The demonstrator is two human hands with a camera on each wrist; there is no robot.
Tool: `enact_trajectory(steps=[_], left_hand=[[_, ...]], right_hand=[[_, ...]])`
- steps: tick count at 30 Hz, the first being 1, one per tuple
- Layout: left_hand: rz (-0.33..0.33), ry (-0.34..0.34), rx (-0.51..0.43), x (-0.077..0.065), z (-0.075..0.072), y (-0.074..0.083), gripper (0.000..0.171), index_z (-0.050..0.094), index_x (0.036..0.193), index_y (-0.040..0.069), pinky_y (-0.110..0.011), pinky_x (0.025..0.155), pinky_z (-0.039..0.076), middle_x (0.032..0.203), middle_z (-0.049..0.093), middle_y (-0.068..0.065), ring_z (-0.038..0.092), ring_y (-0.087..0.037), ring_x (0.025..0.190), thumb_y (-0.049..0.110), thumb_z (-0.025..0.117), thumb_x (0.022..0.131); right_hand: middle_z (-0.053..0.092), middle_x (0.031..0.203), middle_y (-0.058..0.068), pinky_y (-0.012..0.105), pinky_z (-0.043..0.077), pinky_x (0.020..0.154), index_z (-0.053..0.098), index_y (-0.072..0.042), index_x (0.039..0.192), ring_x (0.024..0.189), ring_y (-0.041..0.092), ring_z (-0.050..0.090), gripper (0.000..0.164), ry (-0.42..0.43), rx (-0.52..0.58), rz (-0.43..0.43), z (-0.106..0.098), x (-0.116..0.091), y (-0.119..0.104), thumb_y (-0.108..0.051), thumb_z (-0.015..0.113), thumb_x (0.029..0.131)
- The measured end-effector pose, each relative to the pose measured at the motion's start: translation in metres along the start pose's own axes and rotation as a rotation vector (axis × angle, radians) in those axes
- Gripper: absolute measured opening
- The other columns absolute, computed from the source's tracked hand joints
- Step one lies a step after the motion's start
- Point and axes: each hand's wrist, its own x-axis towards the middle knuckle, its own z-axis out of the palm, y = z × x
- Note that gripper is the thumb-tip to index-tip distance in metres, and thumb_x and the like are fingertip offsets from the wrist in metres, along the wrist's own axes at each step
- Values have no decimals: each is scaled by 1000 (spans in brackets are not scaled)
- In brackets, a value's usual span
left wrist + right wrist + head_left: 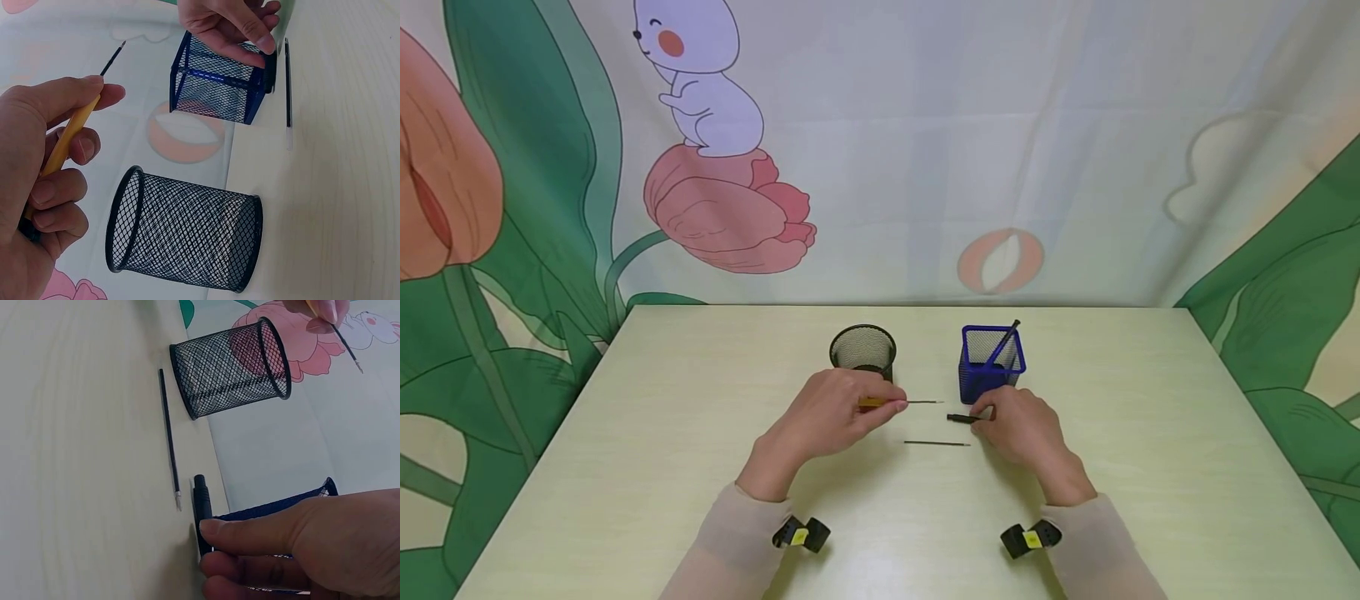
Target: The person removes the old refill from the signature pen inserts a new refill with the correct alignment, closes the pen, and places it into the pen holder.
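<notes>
My left hand (842,408) grips a yellow pen barrel (67,137) with curled fingers, in front of the round black mesh pen holder (187,231). A dark refill (113,57) sticks out of the barrel's front end. In front of the square blue mesh pen holder (979,385), my right hand (1021,423) pinches a black pen cap or barrel piece (202,503) between thumb and fingers, close to the tabletop. Part of that piece is hidden by the fingers. A loose dark refill (937,443) lies on the table between the hands.
A dark pen (1003,340) leans in the blue holder. The pale wooden table (625,442) ends at the back against a curtain (887,167) printed with flowers and a white animal. Small black cameras are strapped at both wrists.
</notes>
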Motion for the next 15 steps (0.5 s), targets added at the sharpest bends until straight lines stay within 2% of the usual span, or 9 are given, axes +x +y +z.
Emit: enact_trajectory(steps=[15], left_hand=[[-3, 0, 10, 0, 0, 1, 14, 83, 103, 25, -18, 61, 46, 94, 77, 15, 59, 3, 70, 30, 70, 100]], right_hand=[[71, 85, -2, 34, 45, 63, 78, -20, 99, 75, 18, 61, 7, -6, -7, 27, 6, 4, 2, -23, 78, 92]])
